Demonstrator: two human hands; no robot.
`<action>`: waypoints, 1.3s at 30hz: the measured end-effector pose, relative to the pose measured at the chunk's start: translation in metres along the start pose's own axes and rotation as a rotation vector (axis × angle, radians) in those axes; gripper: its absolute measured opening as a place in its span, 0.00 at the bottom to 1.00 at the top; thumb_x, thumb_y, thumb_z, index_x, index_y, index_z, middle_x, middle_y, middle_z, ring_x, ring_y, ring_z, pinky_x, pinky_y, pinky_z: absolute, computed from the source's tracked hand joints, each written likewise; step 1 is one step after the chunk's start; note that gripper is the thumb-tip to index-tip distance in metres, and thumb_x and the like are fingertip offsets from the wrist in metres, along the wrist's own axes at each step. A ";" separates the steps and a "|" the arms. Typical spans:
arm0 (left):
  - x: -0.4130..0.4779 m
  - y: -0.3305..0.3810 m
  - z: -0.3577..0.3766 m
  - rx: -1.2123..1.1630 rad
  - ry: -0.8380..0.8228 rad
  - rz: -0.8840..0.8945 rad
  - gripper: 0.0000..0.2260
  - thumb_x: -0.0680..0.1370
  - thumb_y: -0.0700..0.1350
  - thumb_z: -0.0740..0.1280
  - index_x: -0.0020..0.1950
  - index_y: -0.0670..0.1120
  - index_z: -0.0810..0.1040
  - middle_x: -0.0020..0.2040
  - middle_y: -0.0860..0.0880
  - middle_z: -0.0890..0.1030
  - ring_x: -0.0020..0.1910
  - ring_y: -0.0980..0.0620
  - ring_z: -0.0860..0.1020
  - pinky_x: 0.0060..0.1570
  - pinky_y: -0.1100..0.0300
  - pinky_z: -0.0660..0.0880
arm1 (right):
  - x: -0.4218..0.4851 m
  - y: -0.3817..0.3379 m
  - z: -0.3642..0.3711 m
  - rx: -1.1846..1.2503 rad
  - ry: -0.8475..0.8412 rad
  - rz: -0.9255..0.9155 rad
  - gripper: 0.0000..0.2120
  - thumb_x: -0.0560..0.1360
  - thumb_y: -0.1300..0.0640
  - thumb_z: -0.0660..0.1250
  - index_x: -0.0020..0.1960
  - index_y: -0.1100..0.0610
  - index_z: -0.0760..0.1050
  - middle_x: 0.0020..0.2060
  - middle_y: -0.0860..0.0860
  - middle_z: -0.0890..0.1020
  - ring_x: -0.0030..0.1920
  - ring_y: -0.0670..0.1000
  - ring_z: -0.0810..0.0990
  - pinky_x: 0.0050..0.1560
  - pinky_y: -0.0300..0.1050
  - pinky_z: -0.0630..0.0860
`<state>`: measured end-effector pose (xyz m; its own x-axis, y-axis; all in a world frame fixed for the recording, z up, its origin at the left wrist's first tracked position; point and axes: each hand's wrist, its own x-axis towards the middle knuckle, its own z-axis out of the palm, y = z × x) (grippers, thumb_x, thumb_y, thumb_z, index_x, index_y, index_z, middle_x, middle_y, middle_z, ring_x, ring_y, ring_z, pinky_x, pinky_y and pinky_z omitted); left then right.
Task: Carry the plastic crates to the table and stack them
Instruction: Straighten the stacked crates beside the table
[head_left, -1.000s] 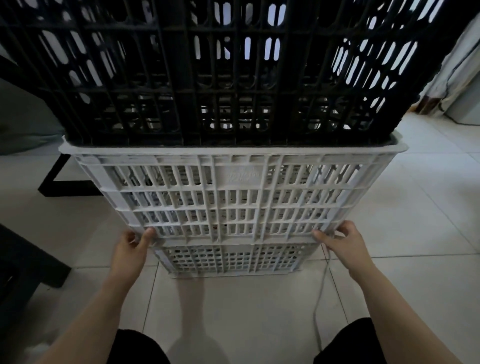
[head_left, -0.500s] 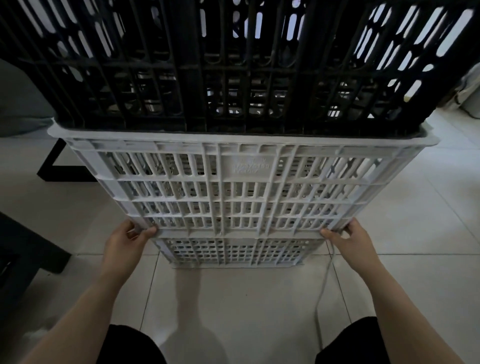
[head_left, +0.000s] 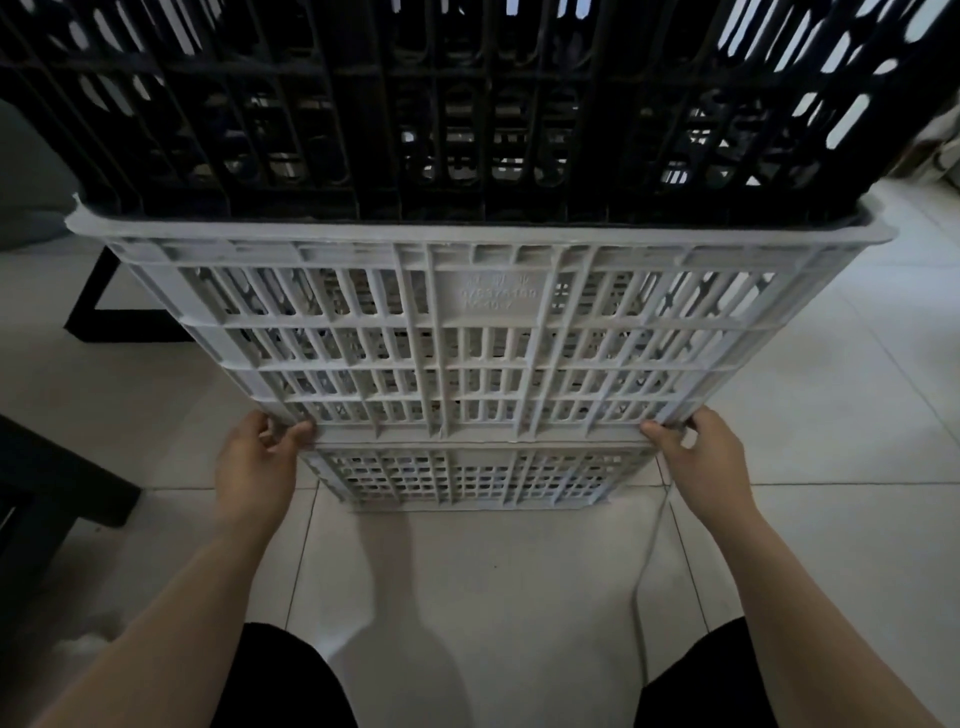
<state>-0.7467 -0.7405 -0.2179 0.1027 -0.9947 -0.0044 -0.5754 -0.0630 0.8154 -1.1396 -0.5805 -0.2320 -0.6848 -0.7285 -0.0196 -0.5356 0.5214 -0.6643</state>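
Note:
A white slatted plastic crate (head_left: 478, 332) fills the middle of the head view, with a black crate (head_left: 467, 104) nested into its top. Below it a second white crate (head_left: 467, 478) rests on the tiled floor. My left hand (head_left: 257, 467) grips the bottom left corner of the upper white crate. My right hand (head_left: 701, 457) grips its bottom right corner. The upper white crate's base sits at the lower crate's rim; whether they touch is unclear.
A black table leg frame (head_left: 93, 312) stands on the floor at the left behind the crates. Dark furniture (head_left: 47, 499) juts in at the left edge. A thin white cable (head_left: 649, 561) trails over the tiles by my right arm.
The white and black crates have come up and nearer to the camera, filling more of the view. Both hands have stayed on the same bottom corners.

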 end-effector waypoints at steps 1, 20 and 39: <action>0.000 0.001 0.000 0.015 0.006 0.006 0.05 0.77 0.46 0.68 0.44 0.46 0.74 0.42 0.48 0.79 0.45 0.50 0.76 0.44 0.57 0.68 | 0.001 0.001 0.000 -0.148 0.002 -0.002 0.22 0.71 0.36 0.65 0.52 0.54 0.77 0.56 0.54 0.79 0.63 0.56 0.74 0.72 0.61 0.58; 0.001 0.003 0.007 0.118 0.051 -0.003 0.09 0.77 0.48 0.68 0.45 0.44 0.72 0.42 0.47 0.76 0.43 0.49 0.73 0.43 0.57 0.66 | -0.001 -0.007 0.000 -0.019 0.090 -0.045 0.15 0.73 0.42 0.69 0.50 0.52 0.72 0.74 0.47 0.53 0.69 0.55 0.68 0.62 0.53 0.73; 0.006 0.018 -0.002 -0.112 0.153 0.061 0.10 0.75 0.41 0.69 0.55 0.45 0.74 0.48 0.46 0.82 0.48 0.45 0.80 0.51 0.50 0.77 | -0.009 -0.039 -0.005 0.310 0.205 0.050 0.09 0.74 0.59 0.71 0.51 0.53 0.72 0.45 0.50 0.79 0.47 0.50 0.78 0.52 0.48 0.77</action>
<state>-0.7551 -0.7479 -0.2023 0.1970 -0.9720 0.1280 -0.4911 0.0151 0.8710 -1.1150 -0.5927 -0.2020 -0.8083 -0.5845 0.0713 -0.3450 0.3720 -0.8617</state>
